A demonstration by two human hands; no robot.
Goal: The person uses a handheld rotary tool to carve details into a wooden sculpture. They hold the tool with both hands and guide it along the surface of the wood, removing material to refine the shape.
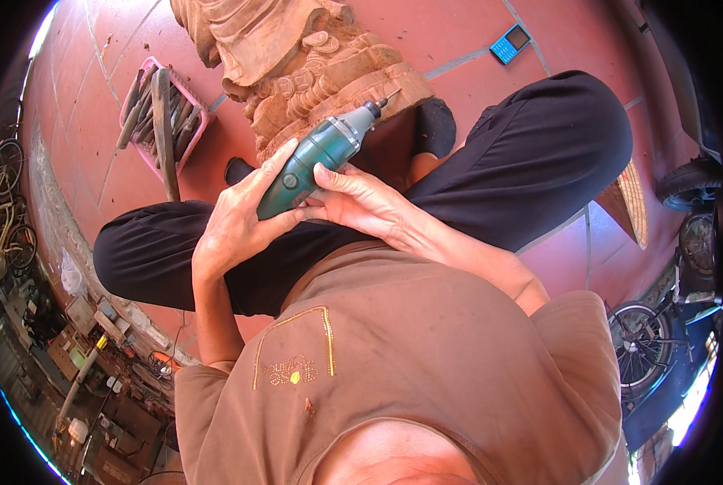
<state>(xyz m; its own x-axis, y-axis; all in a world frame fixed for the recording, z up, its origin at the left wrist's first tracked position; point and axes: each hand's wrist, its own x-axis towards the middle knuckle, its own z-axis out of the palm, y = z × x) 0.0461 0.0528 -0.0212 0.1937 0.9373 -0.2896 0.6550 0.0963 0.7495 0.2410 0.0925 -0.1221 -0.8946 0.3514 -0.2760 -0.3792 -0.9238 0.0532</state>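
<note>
A green rotary tool (319, 159) with a grey nose and a thin metal bit lies tilted between my hands above my lap. My left hand (244, 208) wraps round its rear end, fingers partly hidden beneath the body. On the other side, my right hand (365, 200) grips it with the thumb up along the casing. The bit points up and to the right, in front of a carved wooden sculpture (321, 85) of folds and rounded forms. From this view I cannot tell whether the bit touches the wood.
A pink basket (203, 129) full of chisels and a wooden mallet-like stick (162, 121) stands at left on the red tiles. A blue keypad phone (510, 44) lies at far right. Woven straw (635, 202) shows beside my right knee. Bicycles and clutter line both sides.
</note>
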